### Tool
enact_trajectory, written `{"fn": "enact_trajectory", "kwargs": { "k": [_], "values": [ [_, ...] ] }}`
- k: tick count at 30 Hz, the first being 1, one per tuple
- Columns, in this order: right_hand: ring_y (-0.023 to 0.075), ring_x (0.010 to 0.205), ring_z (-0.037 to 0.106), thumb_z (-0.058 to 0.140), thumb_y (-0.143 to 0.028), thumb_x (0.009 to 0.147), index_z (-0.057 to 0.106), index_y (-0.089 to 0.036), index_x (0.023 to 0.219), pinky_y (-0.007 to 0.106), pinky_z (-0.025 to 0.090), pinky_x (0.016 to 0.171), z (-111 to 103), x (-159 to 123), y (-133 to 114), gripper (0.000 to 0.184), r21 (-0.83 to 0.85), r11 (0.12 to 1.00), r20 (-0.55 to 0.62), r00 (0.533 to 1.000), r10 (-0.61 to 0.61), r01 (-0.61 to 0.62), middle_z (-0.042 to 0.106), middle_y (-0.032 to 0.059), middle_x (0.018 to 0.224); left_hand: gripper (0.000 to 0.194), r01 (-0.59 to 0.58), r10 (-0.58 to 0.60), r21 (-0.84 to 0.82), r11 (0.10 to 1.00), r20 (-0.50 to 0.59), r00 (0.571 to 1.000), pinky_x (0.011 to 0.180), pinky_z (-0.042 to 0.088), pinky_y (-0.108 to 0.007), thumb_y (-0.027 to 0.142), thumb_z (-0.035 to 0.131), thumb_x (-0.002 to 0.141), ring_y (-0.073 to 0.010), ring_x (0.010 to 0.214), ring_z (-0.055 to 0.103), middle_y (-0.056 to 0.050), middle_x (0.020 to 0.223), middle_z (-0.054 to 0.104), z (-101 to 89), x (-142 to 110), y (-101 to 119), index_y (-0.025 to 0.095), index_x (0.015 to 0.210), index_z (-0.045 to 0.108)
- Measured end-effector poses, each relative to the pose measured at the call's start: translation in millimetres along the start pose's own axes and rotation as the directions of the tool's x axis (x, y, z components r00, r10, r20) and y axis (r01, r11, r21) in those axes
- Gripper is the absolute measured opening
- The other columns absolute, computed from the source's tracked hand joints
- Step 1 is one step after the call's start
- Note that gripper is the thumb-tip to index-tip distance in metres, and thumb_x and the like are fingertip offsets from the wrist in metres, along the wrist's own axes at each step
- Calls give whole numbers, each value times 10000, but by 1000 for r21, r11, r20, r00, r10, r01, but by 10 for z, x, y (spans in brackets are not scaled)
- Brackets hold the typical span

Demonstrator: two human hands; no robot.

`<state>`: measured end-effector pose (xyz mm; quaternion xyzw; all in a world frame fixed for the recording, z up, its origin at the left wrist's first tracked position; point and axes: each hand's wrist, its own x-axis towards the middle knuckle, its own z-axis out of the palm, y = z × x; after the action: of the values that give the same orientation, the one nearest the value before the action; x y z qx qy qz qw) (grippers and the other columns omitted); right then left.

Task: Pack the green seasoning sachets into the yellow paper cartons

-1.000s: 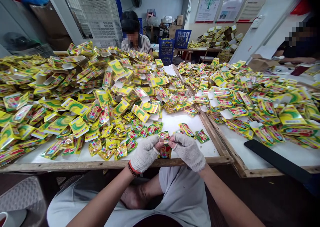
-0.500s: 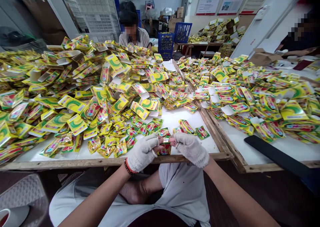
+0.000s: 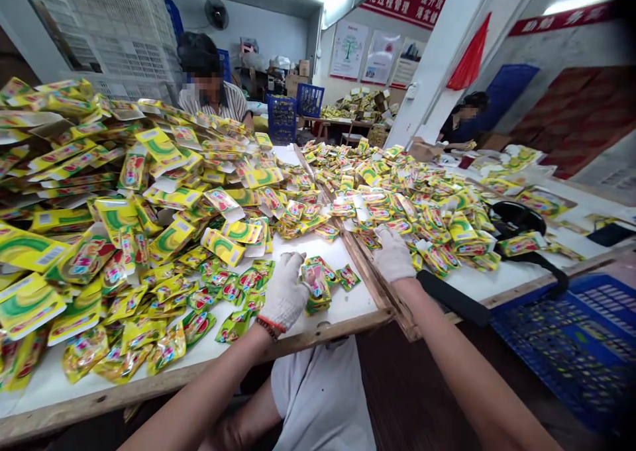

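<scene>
My left hand (image 3: 287,293), in a white fingerless knit glove, is closed at the left side of a small stack of shiny green-and-yellow packets (image 3: 318,292). Its thumb lies over the top packet. A single green packet (image 3: 348,277) rests just right of the stack. My right hand (image 3: 395,255), gloved the same way, reaches across the wooden divider (image 3: 360,259) to the near edge of a pile of yellow cardboard boxes (image 3: 405,206). Its fingers are stretched forward, slightly blurred, and I see nothing held in them. Loose packets (image 3: 203,322) lie left of my left hand.
A tall heap of yellow boxes (image 3: 119,179) covers the table's left side. The table has a raised wooden front edge (image 3: 322,335). A black strap (image 3: 454,299) lies beside my right forearm, above a blue crate (image 3: 571,345). A person (image 3: 213,87) sits behind the heap.
The view has swung to the right. My hands were together over a packet; now the right hand has moved away to the boxes beyond the divider, while the left stays at the stack.
</scene>
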<state>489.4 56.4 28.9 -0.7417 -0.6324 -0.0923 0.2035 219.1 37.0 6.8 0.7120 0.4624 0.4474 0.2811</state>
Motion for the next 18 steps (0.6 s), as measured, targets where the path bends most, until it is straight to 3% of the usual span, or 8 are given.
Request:
{"fn": "enact_trajectory", "kwargs": {
  "k": [4, 7, 9, 11, 13, 14, 15, 18],
  "values": [
    [338, 1082, 516, 518, -127, 750, 615, -99, 1026, 468, 386, 892, -157, 337, 402, 294, -102, 990, -47, 995, 91, -95, 593, 224, 1130, 370, -159, 167, 219, 963, -22, 986, 1005, 445, -432, 227, 618, 791, -283, 1248, 476, -127, 1268, 502, -14, -143, -28, 205, 1158, 574],
    [305, 1033, 551, 480, -160, 810, 626, -111, 968, 438, 379, 902, -264, 352, 315, 221, -114, 991, -45, 997, 62, -67, 636, 192, 1033, 322, -217, 217, 184, 959, 20, 976, 999, 454, -408, 226, 578, 833, -258, 1221, 508, -120, 1252, 538, -120, -275, 48, 203, 1154, 574],
    [291, 1030, 561, 467, -218, 854, 622, -124, 979, 419, 384, 916, -350, 192, 43, 221, -77, 997, -70, 997, -11, 6, 641, 174, 1032, 325, -219, 213, 102, 970, 70, 975, 1016, 442, -407, 235, 545, 864, -246, 1187, 542, -106, 1202, 594, -166, -344, 148, 210, 1186, 570],
    [275, 1027, 573, 497, -283, 868, 613, -141, 994, 395, 407, 920, -425, -93, -361, 223, 85, 983, -165, 975, -147, 162, 645, 154, 1040, 429, -189, 187, 1, 982, 120, 975, 1056, 403, -422, 269, 567, 860, -258, 1222, 520, -105, 1250, 591, -187, -400, 249, 224, 1283, 514],
    [238, 1012, 594, 543, -313, 859, 594, -167, 1018, 351, 448, 904, -448, -432, -804, 221, 357, 884, -207, 948, -242, 303, 651, 120, 1051, 635, -134, 152, -141, 981, 129, 980, 1099, 354, -426, 307, 641, 815, -272, 1299, 446, -109, 1379, 500, -214, -445, 314, 237, 1392, 387],
    [224, 1028, 596, 569, -315, 848, 585, -186, 1028, 337, 462, 904, -429, -592, -1003, 223, 500, 803, -172, 946, -275, 325, 647, 102, 1089, 707, -93, 121, -221, 971, 120, 985, 1102, 353, -418, 320, 667, 796, -271, 1309, 434, -108, 1417, 461, -240, -464, 325, 243, 1417, 338],
    [211, 1038, 599, 567, -298, 851, 576, -196, 1009, 330, 475, 905, -387, -732, -1172, 188, 628, 717, -126, 949, -290, 302, 638, 94, 1123, 703, -45, 79, -291, 956, 106, 991, 1090, 369, -407, 330, 671, 794, -263, 1292, 454, -107, 1415, 462, -280, -482, 321, 244, 1409, 341],
    [190, 1030, 613, 536, -252, 872, 580, -210, 958, 331, 500, 901, -148, -1003, -1472, 106, 840, 519, -41, 971, -235, 161, 640, 74, 1108, 401, 111, -79, -367, 924, 102, 992, 989, 462, -372, 336, 599, 854, -225, 1126, 589, -97, 1232, 605, -459, -525, 245, 209, 1225, 513]
  ]
}}
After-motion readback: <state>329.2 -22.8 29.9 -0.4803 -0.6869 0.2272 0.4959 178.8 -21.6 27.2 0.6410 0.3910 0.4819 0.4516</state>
